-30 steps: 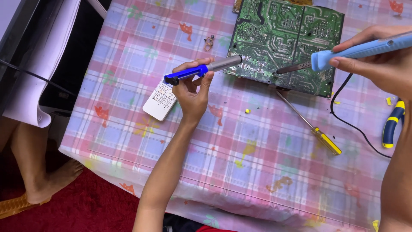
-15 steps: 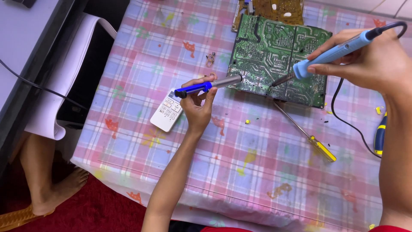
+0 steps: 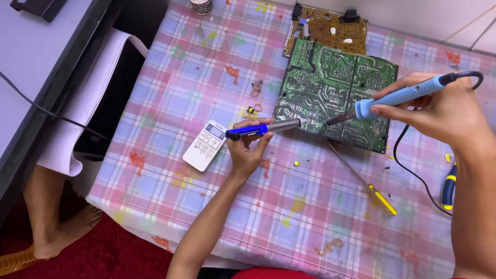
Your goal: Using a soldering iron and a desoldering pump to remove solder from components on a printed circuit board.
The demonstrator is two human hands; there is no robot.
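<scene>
The left hand [image 3: 247, 150] is nearest, its forearm rising from the near edge of the table [image 3: 217, 217]. Its fingers [image 3: 258, 123] are curled shut around a desoldering pump [image 3: 262, 128], blue at the grip end and grey metal toward the nozzle, held level. The nozzle points away from the fingertips toward the near left corner of the green circuit board [image 3: 336, 93] and sits just at that board's edge. Just beside the thumb side of this hand, on the outer side, a white remote control [image 3: 205, 145] lies flat on the checked cloth, close to the pump's blue end.

The right hand [image 3: 439, 111] is closed around the pale blue handle of a soldering iron [image 3: 398, 96], thumb and fingers pinching it near the front. The dark tip slants down from the fingertips to the green board's near edge, a short way from the pump's nozzle. A black cord [image 3: 408, 165] runs from the handle's back end, loops round behind the hand and trails toward the table's near side.

Nearer than the right fingers, a screwdriver with a yellow handle [image 3: 364, 180] lies slantwise on the cloth, and a blue and yellow tool [image 3: 448, 187] lies beside the right wrist.

Beyond the fingers, past the green board and touching its far edge, lies a brown circuit board [image 3: 326, 30].
</scene>
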